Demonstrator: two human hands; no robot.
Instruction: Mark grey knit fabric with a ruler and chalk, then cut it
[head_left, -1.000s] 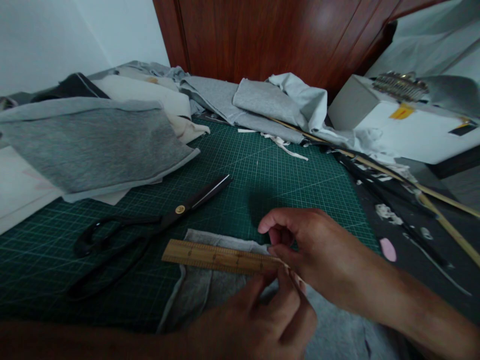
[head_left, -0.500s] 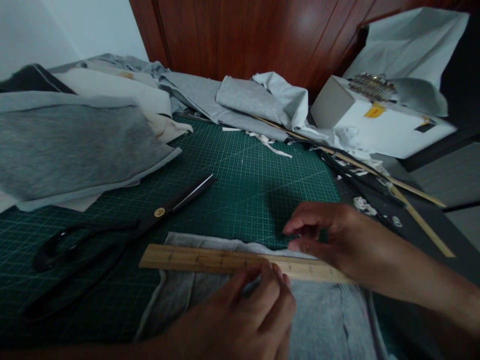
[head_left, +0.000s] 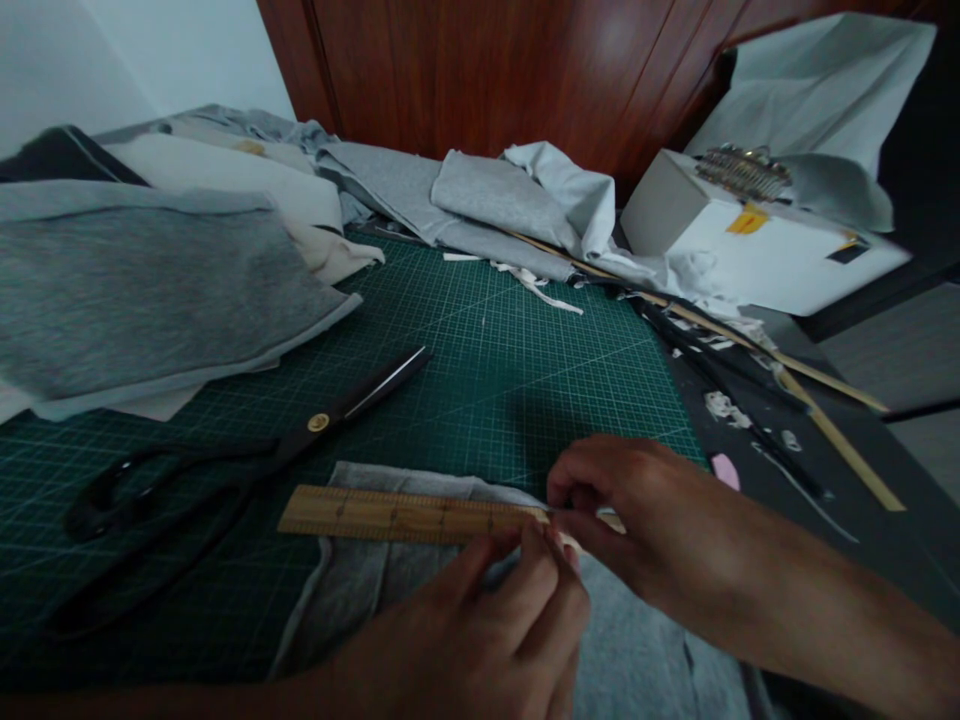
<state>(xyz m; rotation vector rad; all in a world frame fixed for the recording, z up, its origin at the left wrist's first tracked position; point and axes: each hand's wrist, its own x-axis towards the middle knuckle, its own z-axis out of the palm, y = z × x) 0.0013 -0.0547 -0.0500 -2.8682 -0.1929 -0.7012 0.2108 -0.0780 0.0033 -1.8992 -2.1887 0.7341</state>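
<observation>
A wooden ruler (head_left: 360, 515) lies across a piece of grey fabric (head_left: 637, 630), near its folded upper edge. My left hand (head_left: 517, 610) has its fingers bunched together on the ruler's lower edge, pressing it against the cloth. Just above and to the right, my right hand (head_left: 630, 500) pinches the fabric's upper edge between thumb and index finger, close to the left fingertips. The hands cover the right part of the ruler. To the left, large black scissors (head_left: 300, 440) rest on the green cutting mat (head_left: 487, 370), slightly parted.
Grey cloth pieces (head_left: 150, 300) are stacked at left, and folded fabric (head_left: 495, 200) lies along the back. A white box (head_left: 765, 240) with metal clips or pins on top stands at back right. Long wooden strips (head_left: 840, 440), scraps and pink chalk (head_left: 725, 472) sit at right.
My right hand has moved left and slightly down, and its thumb and finger have closed on the fabric edge. The pink piece at right has come into view. My left hand stays put.
</observation>
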